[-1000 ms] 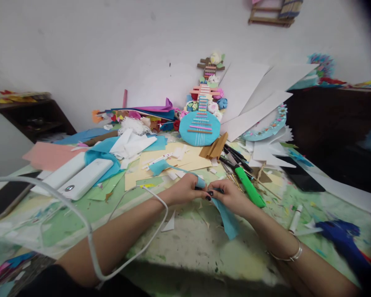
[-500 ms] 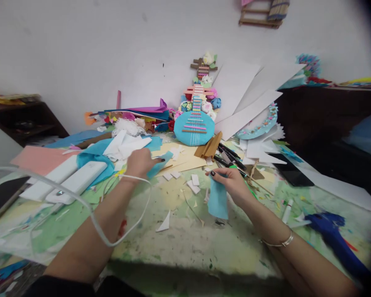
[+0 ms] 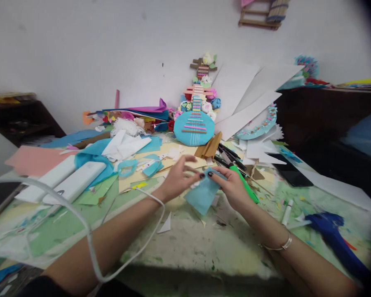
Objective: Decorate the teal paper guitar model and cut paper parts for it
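Between the thumb and fingers of my right hand (image 3: 231, 185) is a piece of light blue crepe paper (image 3: 203, 198), hanging at a slant over the table. My left hand (image 3: 181, 179) is at the paper's upper left edge. Its fingers are curved and apart, and the thumb tip reaches the paper or just in front of it; whether it touches I cannot tell. Farther left, a blue paper strip (image 3: 152, 166) and a blue paper loop (image 3: 127, 168) rest on yellow paper. A white cord (image 3: 92, 243) crosses in front of my left forearm.
A blue paper-covered model instrument (image 3: 194, 128) leans at the back. Black pens (image 3: 230, 154) and a green cutter-like tool (image 3: 245, 185) are beside my right hand. A blue glue gun (image 3: 330, 235) lies at right, white power banks (image 3: 77, 183) at left. Paper scraps litter the tabletop.
My left hand has let go of the blue strip at the back left and moved right to the paper in my right hand. That paper has swung to a slant.
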Available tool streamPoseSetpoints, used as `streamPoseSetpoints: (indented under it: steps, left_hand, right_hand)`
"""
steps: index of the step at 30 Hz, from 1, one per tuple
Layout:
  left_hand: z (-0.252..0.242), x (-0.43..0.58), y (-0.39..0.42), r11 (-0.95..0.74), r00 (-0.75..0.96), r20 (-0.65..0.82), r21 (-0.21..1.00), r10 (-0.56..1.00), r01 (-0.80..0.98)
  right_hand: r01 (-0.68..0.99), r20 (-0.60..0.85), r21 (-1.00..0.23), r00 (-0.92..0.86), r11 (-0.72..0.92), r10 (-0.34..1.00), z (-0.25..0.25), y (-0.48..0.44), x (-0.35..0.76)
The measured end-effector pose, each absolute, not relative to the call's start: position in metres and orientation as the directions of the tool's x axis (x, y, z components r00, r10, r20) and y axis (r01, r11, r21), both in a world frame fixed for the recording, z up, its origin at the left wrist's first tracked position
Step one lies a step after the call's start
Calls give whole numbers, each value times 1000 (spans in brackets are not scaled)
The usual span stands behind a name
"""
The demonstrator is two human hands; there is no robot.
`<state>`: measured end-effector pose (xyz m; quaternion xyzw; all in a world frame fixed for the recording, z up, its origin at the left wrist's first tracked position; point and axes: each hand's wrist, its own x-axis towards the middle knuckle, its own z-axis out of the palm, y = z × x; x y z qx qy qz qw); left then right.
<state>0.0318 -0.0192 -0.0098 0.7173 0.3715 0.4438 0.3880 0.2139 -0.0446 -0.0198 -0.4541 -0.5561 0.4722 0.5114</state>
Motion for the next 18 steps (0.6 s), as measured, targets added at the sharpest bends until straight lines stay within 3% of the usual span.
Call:
streamPoseSetpoints:
  steps: [3, 8, 11, 14, 16, 18]
  left_hand:
    - [-25, 47, -24, -159, 498, 75, 979, 864, 129]
    - [-20, 28, -5, -91, 537, -72, 958, 840, 272]
    - [-6, 6, 8, -70, 291, 21, 985, 956, 157]
    - [4, -11, 19, -125, -59, 121, 990, 991, -64]
    - [5, -17, 25, -157, -180, 136, 982, 974, -108]
    - [2, -20, 28, -138, -189, 114, 984, 975, -116]
  right_hand:
    - [81, 186, -978, -81, 193, 979, -23, -47, 210]
    - [-13, 118, -993, 41, 119, 992, -23, -41, 217]
    - [-19, 149, -988, 137, 153, 979, -23, -34, 226]
    - [206, 301, -937, 69, 282, 951, -26, -31, 225]
    - [445, 411, -797, -99, 410, 906, -29, -34, 217]
    - [629, 437, -572, -309, 526, 845, -32, -40, 205]
